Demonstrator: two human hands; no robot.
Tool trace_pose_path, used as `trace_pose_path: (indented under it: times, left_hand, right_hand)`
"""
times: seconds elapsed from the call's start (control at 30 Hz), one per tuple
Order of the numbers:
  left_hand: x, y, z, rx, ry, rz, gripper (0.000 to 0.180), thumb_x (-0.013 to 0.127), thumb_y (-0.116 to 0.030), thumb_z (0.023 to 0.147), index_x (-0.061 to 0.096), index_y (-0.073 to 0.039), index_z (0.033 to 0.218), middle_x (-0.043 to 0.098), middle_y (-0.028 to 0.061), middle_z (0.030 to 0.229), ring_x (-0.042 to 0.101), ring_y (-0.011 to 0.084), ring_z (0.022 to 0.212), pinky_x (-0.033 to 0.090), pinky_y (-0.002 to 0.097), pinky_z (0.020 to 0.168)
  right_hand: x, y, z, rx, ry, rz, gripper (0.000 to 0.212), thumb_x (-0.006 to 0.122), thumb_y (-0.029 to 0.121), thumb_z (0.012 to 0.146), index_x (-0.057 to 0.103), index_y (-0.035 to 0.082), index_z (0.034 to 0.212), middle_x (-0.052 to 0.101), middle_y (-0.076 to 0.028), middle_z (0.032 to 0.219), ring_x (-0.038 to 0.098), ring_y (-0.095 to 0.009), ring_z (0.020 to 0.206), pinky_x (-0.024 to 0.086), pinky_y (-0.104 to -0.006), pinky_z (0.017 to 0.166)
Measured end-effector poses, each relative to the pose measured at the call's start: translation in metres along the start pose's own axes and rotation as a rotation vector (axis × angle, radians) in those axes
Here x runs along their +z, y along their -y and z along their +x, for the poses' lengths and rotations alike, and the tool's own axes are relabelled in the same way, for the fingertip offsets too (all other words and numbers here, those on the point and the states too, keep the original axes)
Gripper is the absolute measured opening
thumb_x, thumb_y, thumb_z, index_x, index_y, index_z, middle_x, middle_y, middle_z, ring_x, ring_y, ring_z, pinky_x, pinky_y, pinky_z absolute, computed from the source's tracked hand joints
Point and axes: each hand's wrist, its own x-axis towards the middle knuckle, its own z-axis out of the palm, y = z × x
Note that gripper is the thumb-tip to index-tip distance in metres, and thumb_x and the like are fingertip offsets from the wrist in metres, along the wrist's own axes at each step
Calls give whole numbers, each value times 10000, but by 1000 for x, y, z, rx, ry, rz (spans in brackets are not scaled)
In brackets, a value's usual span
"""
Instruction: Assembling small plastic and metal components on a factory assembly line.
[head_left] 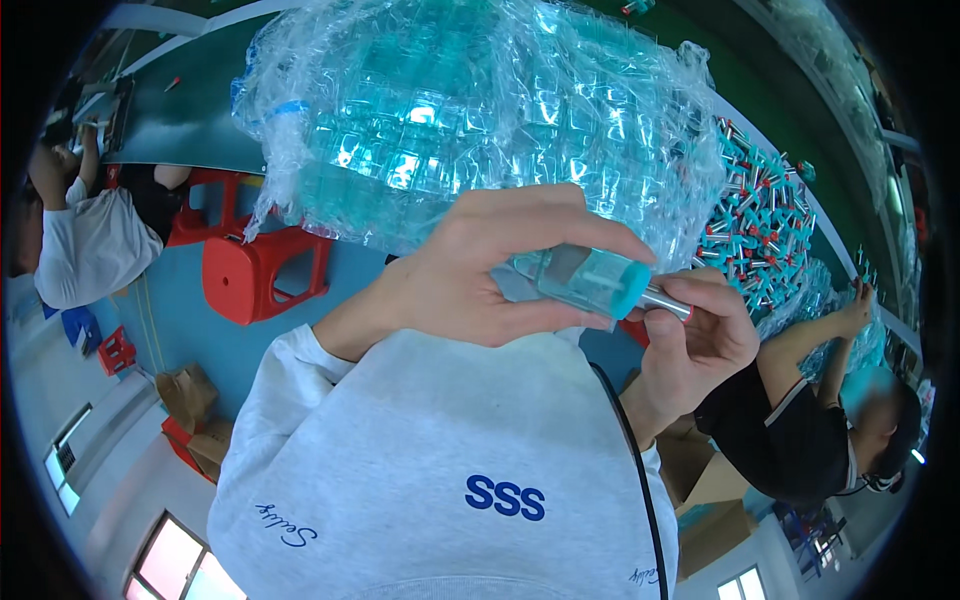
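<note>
My left hand [480, 260] is closed around a clear, squarish bottle [575, 275] with a teal collar at one end, holding it tilted in front of my chest. The fingers of my right hand [705, 335] pinch a thin silver tube [667, 302] with a red tip. That tube meets the bottle's teal end; whether it sits inside or only touches cannot be made out. Just beyond my hands lies a large clear plastic bag [430, 130] packed with rows of similar teal-tinted bottles.
To the right is a heap of small silver, teal and red parts [755, 225] on the green table. A co-worker in a black shirt [790, 440] sits at the right, another in white [100, 250] at the left. Red stools [245, 280] and cardboard boxes [705, 490] stand nearby.
</note>
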Motion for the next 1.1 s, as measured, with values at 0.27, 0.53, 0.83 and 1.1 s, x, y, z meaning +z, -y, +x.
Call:
trace_pose_path:
  times: [0.27,0.53,0.83,1.1]
  left_hand:
    - [-2,2,6,41,63,96,465,870,-164,688,738,-37,1116,687,85,865,589,191,661,433,297,552]
    - [1,5,4,51,93,117,450,851,-223,713,745,-63,1120,663,77,830,578,196,640,420,301,536]
    - [6,16,-7,134,81,85,426,847,-252,748,751,-38,1104,718,81,905,570,176,613,427,288,512]
    - [3,16,-8,175,57,120,435,841,-249,756,743,-25,1116,722,93,935,570,171,617,419,280,498]
  right_hand:
    - [-5,11,3,104,12,-157,290,850,-85,671,703,-81,921,724,-188,850,693,-193,763,524,-249,700]
    - [-10,15,1,78,34,-224,278,847,-101,651,710,-89,892,723,-193,845,693,-189,739,527,-249,683]
    - [-12,25,7,145,138,-243,230,813,-129,657,721,-69,859,718,-166,788,680,-154,698,492,-215,634]
    - [-6,17,3,189,121,-115,231,812,-144,663,706,-71,855,718,-193,843,688,-165,724,507,-229,637]
